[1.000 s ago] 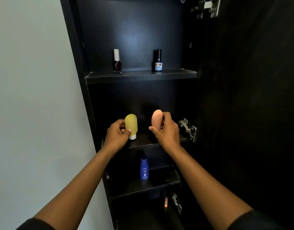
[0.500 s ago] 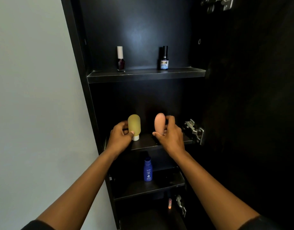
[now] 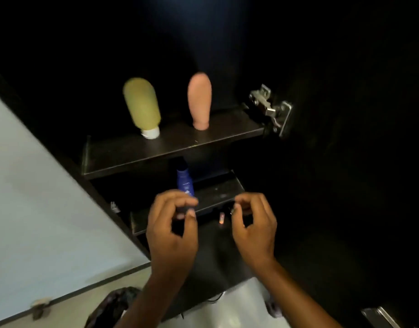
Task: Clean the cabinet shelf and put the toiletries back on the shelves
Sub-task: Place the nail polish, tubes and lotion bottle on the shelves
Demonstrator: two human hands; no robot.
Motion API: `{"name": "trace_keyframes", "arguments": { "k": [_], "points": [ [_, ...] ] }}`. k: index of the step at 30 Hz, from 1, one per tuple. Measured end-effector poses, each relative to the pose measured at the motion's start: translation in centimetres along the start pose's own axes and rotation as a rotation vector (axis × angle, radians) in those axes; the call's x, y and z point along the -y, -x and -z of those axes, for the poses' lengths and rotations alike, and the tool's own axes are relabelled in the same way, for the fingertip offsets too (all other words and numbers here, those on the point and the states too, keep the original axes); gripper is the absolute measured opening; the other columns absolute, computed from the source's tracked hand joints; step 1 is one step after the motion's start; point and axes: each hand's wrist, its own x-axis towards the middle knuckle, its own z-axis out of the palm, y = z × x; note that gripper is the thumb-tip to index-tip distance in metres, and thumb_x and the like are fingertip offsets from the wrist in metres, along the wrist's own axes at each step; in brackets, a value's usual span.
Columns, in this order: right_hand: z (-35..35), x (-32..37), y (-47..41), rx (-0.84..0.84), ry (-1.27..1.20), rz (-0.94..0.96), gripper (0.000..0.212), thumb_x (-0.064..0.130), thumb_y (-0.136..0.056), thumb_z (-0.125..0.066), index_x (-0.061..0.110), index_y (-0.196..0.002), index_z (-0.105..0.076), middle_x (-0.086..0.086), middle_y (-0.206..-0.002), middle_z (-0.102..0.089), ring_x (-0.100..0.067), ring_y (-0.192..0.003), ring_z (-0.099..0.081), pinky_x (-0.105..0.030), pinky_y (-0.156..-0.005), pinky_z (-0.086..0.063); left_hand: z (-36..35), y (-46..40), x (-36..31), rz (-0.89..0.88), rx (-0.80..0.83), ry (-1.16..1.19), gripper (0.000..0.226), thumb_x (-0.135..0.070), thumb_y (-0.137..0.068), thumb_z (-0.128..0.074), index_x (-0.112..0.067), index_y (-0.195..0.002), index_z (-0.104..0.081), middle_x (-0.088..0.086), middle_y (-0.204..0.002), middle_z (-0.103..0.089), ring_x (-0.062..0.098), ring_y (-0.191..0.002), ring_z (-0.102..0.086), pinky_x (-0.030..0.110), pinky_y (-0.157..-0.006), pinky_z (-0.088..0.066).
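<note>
A yellow-green squeeze bottle (image 3: 142, 105) stands cap-down on the dark middle shelf (image 3: 123, 152), with a pink squeeze bottle (image 3: 200, 100) upright to its right. Neither is touched. One shelf down stands a blue lotion bottle (image 3: 184, 181); my left hand (image 3: 173, 233) hangs in front of its base, fingers loosely curled, holding nothing that I can see. My right hand (image 3: 253, 228) hovers level with it to the right, also loosely curled and empty. The picture is motion-blurred.
A small pink-tipped tube (image 3: 221, 218) stands on the shelf below, between my hands. A metal door hinge (image 3: 270, 107) juts out at the middle shelf's right end, with the open black door beyond. Left is a pale wall (image 3: 38, 197); a dark bag (image 3: 116, 306) lies on the floor.
Both hands let go of the yellow and pink bottles and dropped to the level of the lower shelf. My view tilted down, so the top shelf with the nail polish is out of sight.
</note>
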Motion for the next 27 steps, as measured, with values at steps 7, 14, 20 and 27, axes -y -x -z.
{"name": "trace_keyframes", "arguments": {
  "k": [7, 14, 20, 27],
  "points": [
    [-6.4, -12.8, 9.1, 0.345, 0.087, -0.571, 0.032, 0.013, -0.100, -0.064, 0.036, -0.121, -0.064, 0.029, -0.109, -0.060, 0.018, -0.088, -0.059, -0.008, -0.081, -0.053, -9.6, 9.8, 14.4, 0.532, 0.318, -0.031, 0.039, -0.018, -0.085, -0.065, -0.046, -0.112, -0.068, -0.023, -0.118, -0.070, 0.000, -0.109, -0.068, 0.031, -0.096, -0.057],
    [-14.2, -21.5, 10.3, 0.360, 0.056, -0.605, 0.041, 0.014, -0.099, -0.064, 0.029, -0.137, -0.059, 0.009, -0.115, -0.072, 0.001, -0.096, -0.070, -0.031, -0.085, -0.063, -13.7, 11.6, 26.3, 0.532, 0.734, -0.537, 0.096, -0.054, -0.079, -0.068, -0.022, -0.161, -0.029, 0.003, -0.167, -0.030, 0.022, -0.156, -0.025, 0.042, -0.125, -0.026],
    [-17.9, -23.7, 8.9, 0.258, 0.047, -0.482, 0.046, 0.006, -0.094, -0.066, 0.027, -0.133, -0.057, 0.007, -0.119, -0.067, -0.003, -0.094, -0.070, -0.031, -0.080, -0.063, -12.1, 11.1, 28.6, 0.536, 0.861, -0.774, 0.121, -0.072, -0.075, -0.070, -0.023, -0.164, -0.005, 0.005, -0.173, -0.005, 0.027, -0.160, 0.000, 0.047, -0.129, -0.009],
    [-20.3, -26.3, 8.8, 0.201, 0.147, -0.483, 0.022, 0.009, -0.093, -0.063, 0.026, -0.107, -0.059, 0.003, -0.096, -0.068, -0.019, -0.086, -0.069, -0.044, -0.080, -0.060, -10.0, 12.5, 29.2, 0.541, 0.890, -0.864, 0.133, -0.070, -0.070, -0.076, -0.025, -0.163, 0.008, 0.002, -0.172, 0.012, 0.029, -0.159, 0.012, 0.050, -0.129, -0.003]
  ]
}}
